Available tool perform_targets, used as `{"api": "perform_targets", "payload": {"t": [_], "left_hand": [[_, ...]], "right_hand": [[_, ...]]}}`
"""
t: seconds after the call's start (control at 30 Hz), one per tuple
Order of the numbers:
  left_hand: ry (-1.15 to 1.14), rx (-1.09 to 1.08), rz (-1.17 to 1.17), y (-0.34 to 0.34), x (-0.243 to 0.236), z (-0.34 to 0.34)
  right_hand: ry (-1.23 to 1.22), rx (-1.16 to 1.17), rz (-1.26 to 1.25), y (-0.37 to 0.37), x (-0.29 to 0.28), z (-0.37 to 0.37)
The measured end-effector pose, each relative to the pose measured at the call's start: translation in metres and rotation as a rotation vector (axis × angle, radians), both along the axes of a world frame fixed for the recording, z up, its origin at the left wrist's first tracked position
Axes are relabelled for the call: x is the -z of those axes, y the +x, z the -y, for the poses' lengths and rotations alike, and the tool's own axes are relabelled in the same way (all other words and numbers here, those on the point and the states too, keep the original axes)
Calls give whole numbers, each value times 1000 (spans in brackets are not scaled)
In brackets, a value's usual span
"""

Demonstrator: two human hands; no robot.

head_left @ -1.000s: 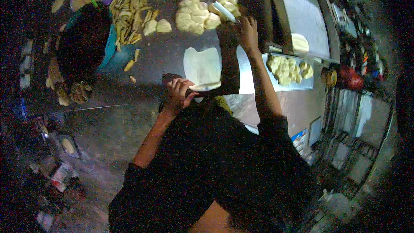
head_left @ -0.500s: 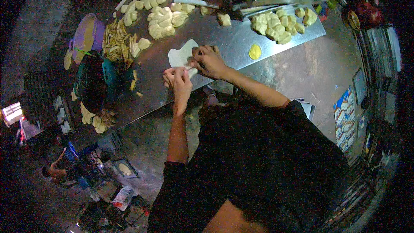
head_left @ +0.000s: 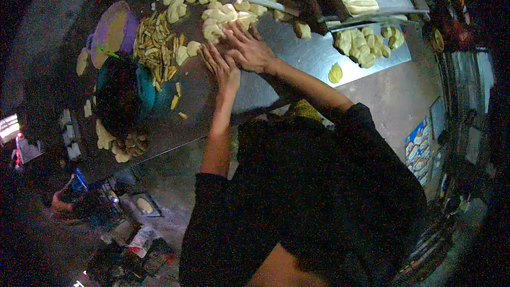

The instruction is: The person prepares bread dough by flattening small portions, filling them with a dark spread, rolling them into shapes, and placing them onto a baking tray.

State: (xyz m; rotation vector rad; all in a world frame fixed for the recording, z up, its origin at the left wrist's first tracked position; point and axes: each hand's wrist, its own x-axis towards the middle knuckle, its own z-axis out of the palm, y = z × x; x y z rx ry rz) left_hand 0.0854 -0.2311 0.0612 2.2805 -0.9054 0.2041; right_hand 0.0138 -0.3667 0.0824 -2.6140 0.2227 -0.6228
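**Head view: two hands flat on dough at a steel bench**

Head camera, looking down over a dark-sleeved torso.

- Left hand (head_left: 222, 69): fingers stretched out, palm down, gripping nothing, pressed onto the steel worktop (head_left: 313, 56). Whatever dough lies under it is hidden.
- Right hand (head_left: 248, 49): spread flat, palm down, just beyond and touching the left, its fingertips at the near edge of the dough pieces (head_left: 223, 13). Nothing is clasped in it.
- Dough pieces: pale rounded lumps heaped just ahead of both hands, running away up the bench.
- Judged step: pressing or flattening a portion of dough under the palms. A following move would seem to call for even downward pressure and a clear patch of bench.
- Fried strips (head_left: 154, 48): golden sticks piled to the left of the left hand.
- Teal basin (head_left: 146, 87): left of and nearer than the left hand, contents dark.
- Tray of shaped dough (head_left: 366, 45): to the right of the right hand; a single small lump (head_left: 335, 73) lies nearer.
- Colourful printed sheet (head_left: 419, 146): rectangular, blue with mixed colours, far right and low.
- Packets (head_left: 141, 240): white and red, on the floor far behind the left hand; detail unclear.
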Motion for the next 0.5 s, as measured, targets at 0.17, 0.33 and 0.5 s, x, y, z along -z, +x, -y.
{"api": "perform_targets", "payload": {"t": [0.17, 0.33, 0.5], "left_hand": [[-191, 27, -263, 21, -5, -39], [23, 301, -212, 11, -39, -44], [-213, 171, -354, 43, -63, -73]], "right_hand": [[370, 19, -220, -1, -38, 13], [213, -373, -404, -13, -32, 15], [921, -352, -712, -6, -24, -21]]}}
